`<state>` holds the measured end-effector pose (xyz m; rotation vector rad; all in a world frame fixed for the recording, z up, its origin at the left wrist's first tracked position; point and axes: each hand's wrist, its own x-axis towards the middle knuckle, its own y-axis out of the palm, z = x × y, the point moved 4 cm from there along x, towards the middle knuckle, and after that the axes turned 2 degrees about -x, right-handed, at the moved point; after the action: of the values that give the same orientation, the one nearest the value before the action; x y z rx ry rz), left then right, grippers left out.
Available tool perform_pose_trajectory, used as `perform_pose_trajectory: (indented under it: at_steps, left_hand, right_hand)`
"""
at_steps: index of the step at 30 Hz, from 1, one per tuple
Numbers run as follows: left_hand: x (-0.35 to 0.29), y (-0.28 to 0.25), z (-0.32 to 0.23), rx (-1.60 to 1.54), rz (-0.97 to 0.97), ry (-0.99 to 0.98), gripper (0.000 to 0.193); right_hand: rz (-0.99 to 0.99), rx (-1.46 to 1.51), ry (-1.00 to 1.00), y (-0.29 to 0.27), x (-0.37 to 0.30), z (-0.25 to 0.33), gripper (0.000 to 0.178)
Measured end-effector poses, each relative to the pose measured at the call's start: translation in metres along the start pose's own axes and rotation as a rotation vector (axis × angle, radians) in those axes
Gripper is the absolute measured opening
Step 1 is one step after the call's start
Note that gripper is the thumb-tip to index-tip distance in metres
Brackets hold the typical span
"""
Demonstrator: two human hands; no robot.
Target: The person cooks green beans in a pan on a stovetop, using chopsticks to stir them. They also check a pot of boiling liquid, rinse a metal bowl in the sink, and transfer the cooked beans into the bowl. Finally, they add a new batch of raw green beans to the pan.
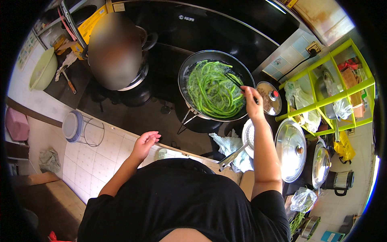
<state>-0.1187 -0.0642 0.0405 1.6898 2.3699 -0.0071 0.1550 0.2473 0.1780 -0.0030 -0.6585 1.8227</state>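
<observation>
While the right hand (254, 105) grips chopsticks (234, 80) among green beans (211, 90) in the far pan (242, 64), the left hand (144, 145) hangs empty, loosely open, near left; stirring appears in hand, next requiring gentle turning.

I see long green beans (213, 94) coiled, bubbling in dark pan (238, 66) left of right hand (253, 104); chopsticks (234, 80) slant from its grip to them.

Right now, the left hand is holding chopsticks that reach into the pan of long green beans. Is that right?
Not quite: the head view shows the chopsticks in the right hand, not the left hand. They do reach into the pan of long green beans.
</observation>
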Motion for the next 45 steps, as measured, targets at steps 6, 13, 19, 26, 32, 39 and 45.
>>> perform_pose_trajectory:
  at_steps: [6, 13, 19, 26, 32, 39, 45]
  left_hand:
    - [0.0, 0.004, -0.008, -0.009, 0.011, -0.015, 0.028]
    - [0.002, 0.003, -0.003, -0.027, 0.006, -0.075, 0.027]
    - [0.006, 0.008, -0.007, -0.023, 0.039, -0.061, 0.028]
    - [0.008, 0.009, -0.009, 0.006, 0.045, -0.085, 0.028]
    - [0.01, 0.013, -0.008, 0.03, 0.064, -0.064, 0.028]
    - [0.014, 0.008, -0.006, 0.035, 0.023, -0.099, 0.029]
    - [0.012, 0.018, -0.006, 0.048, 0.062, -0.09, 0.029]
  right_hand:
    - [0.129, -0.002, 0.071, -0.004, -0.007, 0.043, 0.027]
    - [-0.042, -0.204, -0.055, -0.03, -0.049, 0.052, 0.016]
    - [0.091, 0.075, 0.11, -0.005, -0.045, 0.047, 0.022]
    - [0.053, -0.271, -0.132, -0.043, -0.08, 0.118, 0.014]
    - [0.191, -0.385, -0.304, -0.01, -0.072, 0.084, 0.008]
    - [-0.011, -0.088, 0.174, -0.054, -0.076, 0.098, 0.02]
    - [0.175, -0.425, -0.175, -0.03, -0.073, 0.106, 0.009]
